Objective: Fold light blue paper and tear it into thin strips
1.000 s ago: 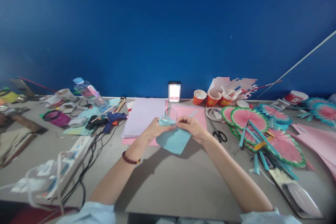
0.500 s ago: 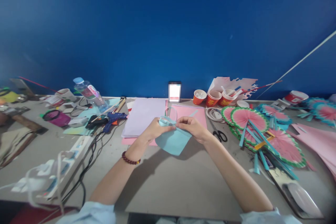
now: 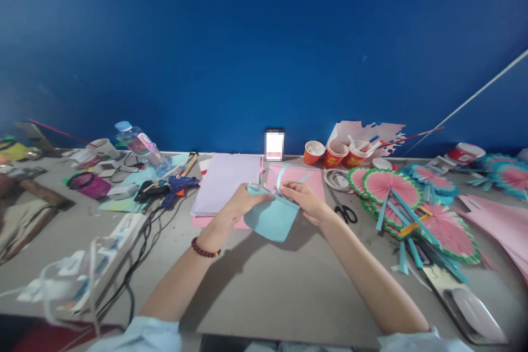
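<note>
A light blue sheet of paper (image 3: 272, 221) hangs tilted above the table between my two hands. My left hand (image 3: 241, 204) is closed on its upper left part, thumb lying across the front. At the paper's upper right edge, my right hand (image 3: 303, 201) pinches a thin pale blue strip (image 3: 280, 176), which curls upward from the fingertips. Whether the strip is still joined to the sheet is hidden by the fingers. Behind the hands lies a pink sheet (image 3: 315, 179), and a stack of pale lilac paper (image 3: 225, 176) is to the left.
Black-handled scissors (image 3: 347, 214) and pink pleated paper fans (image 3: 391, 187) lie right of my right arm. Red paper cups (image 3: 336, 155) stand by the blue wall. On the left are a blue glue gun (image 3: 177, 187), a water bottle (image 3: 142, 146) and a power strip (image 3: 111, 258) with cables.
The strip now stands up more clearly from my right fingertips, where before it was a faint blurred loop. My left hand and the blue sheet have shifted slightly left.
</note>
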The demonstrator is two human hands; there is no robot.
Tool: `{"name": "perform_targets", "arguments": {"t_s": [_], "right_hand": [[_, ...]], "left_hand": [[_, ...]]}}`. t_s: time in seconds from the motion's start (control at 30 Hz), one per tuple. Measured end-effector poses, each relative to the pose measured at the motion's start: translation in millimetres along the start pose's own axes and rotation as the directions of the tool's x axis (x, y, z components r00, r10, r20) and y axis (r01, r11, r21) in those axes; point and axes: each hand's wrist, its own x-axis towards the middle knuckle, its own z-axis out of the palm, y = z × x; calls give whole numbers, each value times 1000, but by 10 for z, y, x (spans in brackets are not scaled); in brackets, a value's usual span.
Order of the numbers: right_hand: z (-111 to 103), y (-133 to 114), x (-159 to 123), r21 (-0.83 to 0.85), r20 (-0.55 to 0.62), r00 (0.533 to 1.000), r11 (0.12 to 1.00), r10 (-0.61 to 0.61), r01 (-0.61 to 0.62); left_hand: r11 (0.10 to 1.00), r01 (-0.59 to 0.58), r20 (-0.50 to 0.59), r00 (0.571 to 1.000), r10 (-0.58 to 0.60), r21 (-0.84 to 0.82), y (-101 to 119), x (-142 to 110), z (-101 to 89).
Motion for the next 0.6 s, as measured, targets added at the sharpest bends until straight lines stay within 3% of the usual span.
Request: {"name": "perform_targets", "arguments": {"t_s": [0.2,0.37,0.6], "right_hand": [[-34,-25,2,-66,30,999,997,42,-40],[-123,-38,-7,-113,135,986,990,93,-78],[-172,-70,-26,-202,153,987,979,53,-21]], "left_hand": [[1000,-11,32,999,11,-20,22,-12,-28],[1000,3,13,1000,-3,-3,48,-19,-24],[999,-5,9,1000,4,32,56,-38,-48]]}}
